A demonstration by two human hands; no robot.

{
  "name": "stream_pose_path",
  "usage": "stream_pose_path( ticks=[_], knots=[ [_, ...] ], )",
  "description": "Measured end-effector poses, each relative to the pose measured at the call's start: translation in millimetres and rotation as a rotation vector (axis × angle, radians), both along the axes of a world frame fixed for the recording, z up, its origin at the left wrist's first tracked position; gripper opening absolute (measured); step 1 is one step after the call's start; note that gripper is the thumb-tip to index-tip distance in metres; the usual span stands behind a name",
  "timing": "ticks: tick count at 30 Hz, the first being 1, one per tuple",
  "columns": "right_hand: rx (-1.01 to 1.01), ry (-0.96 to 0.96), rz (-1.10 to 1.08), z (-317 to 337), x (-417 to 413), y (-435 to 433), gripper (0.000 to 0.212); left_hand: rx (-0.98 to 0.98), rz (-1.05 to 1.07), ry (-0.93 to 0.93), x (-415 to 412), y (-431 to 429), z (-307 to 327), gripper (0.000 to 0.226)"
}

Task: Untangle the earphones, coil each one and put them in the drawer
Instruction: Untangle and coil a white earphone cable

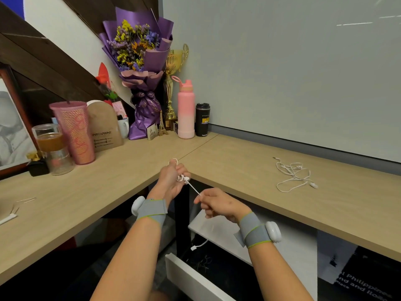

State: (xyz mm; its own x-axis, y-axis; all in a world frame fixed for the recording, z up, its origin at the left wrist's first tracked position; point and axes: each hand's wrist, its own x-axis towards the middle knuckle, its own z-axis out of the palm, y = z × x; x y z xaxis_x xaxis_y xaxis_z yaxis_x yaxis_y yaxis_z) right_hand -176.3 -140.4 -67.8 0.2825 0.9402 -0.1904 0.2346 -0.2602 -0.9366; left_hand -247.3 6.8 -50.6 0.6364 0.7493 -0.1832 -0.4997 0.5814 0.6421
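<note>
**White cords: one in hand, one loose**

Wood desk (238, 153) runs in an L. At ten o'clock stand two drinks side by side: one glass (52, 146) of brown liquid and one pink tumbler (74, 131). At twelve o'clock, in the corner, are one purple bouquet (138, 51), one gold trophy (171, 83), one pink bottle (186, 109) and one black cup (202, 119), the last two just beside each other.

At centre, over the desk's inner corner, the left hand (171, 181) is curled round the held earphone (181, 178), whose white loops wrap it. A short stretch of cord runs taut toward four o'clock to the right hand (217, 203), which pinches it. Each wrist wears one grey band (152, 208), two in all.

At three o'clock the loose earphone (293, 174) lies tangled on the desk, well apart from both hands. At six o'clock one white drawer (191, 276) stands open beneath the hands. One white cable end (195, 246) shows in the dark above its front; whether it lies inside I cannot tell.
</note>
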Motion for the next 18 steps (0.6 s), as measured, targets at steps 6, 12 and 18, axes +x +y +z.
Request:
stream_pose_path(
  ticks=[6, 12, 18],
  knots=[
    [0.077, -0.06, -0.126, 30, 10, 2, 0.022, 0.726, -0.048, 0.651, -8, -5, -15, 0.032],
    [0.197, -0.159, -0.148, 53, 23, 4, 0.02, 0.742, -0.343, 0.658, -18, -10, -24, 0.044],
    [0.406, -0.109, -0.372, 55, 38, 9, 0.018, 0.685, -0.536, 0.577, -23, -20, -18, 0.056]
  ],
)
